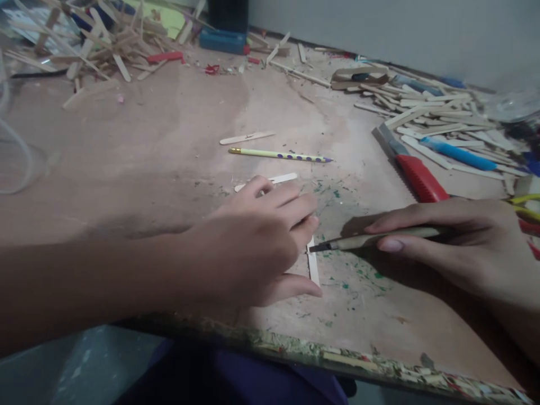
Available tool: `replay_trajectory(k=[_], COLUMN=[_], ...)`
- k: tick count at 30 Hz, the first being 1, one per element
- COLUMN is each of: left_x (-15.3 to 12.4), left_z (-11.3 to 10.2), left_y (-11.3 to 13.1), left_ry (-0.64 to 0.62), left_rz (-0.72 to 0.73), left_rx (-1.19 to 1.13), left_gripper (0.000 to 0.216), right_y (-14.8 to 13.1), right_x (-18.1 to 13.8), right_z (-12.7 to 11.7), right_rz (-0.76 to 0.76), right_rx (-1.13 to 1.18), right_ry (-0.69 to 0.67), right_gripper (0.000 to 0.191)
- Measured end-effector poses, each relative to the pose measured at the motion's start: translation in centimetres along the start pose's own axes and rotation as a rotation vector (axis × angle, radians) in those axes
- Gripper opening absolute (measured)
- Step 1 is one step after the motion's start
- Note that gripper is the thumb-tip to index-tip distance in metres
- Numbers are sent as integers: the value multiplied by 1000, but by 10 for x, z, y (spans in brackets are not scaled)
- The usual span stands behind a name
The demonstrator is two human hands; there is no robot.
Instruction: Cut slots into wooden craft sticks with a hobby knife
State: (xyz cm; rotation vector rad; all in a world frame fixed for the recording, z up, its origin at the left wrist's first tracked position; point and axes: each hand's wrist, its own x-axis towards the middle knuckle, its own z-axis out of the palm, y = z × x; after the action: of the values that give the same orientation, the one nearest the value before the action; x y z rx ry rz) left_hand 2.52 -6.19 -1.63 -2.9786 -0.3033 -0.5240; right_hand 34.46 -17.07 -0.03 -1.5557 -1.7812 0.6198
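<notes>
My left hand (270, 242) lies over a pale craft stick (313, 267) on the tabletop, its fingers and thumb pressing the stick near both ends. In my right hand (459, 242) is a craft knife (363, 241) with a beige handle, held like a pen. Its dark metal tip touches the stick beside my left fingers. Just beyond my left hand lies another craft stick (284, 178), partly covered by the fingers. Farther back are a yellow pencil with purple dots (280, 155) and one more craft stick (247, 138) with a notch or mark in its middle.
A red-handled saw (422, 177) lies at right, near a blue pen-like tool (458, 153) and a heap of craft sticks (447, 112). Another stick pile (105, 42) fills the back left. A blue box (223, 40) stands behind. Shavings line the wooden table's (147, 135) front edge.
</notes>
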Motion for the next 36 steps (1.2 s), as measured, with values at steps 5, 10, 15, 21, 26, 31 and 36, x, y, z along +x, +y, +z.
replay_trajectory(k=[5,10,15,21,26,31,36], left_x=[1,0,-1,-1,-1,-1,-2], left_z=[-6,-3,-5,-8,-6,-5,-6], left_y=[1,-2,-6,-6,-7,-7,-7], left_ry=[-94,-47,-65,-87,-72,-74,-81], left_rz=[5,14,42,34,48,46,48], left_rx=[-30,-27,-28,-32,-25,-37,-45], left_gripper=[71,71,70,73,73,73,72], right_y=[0,3,-1,-8,-3,8,5], right_x=[-2,-3,-2,3,1,-5,-6], right_z=[-1,-1,-1,2,2,-3,-1], right_rz=[20,-12,-55,-70,-37,-46,-21], right_rx=[37,5,24,36,44,55,42], right_ry=[-41,-40,-82,-78,-92,-44,-79], right_gripper=[15,16,10,8,13,9,6])
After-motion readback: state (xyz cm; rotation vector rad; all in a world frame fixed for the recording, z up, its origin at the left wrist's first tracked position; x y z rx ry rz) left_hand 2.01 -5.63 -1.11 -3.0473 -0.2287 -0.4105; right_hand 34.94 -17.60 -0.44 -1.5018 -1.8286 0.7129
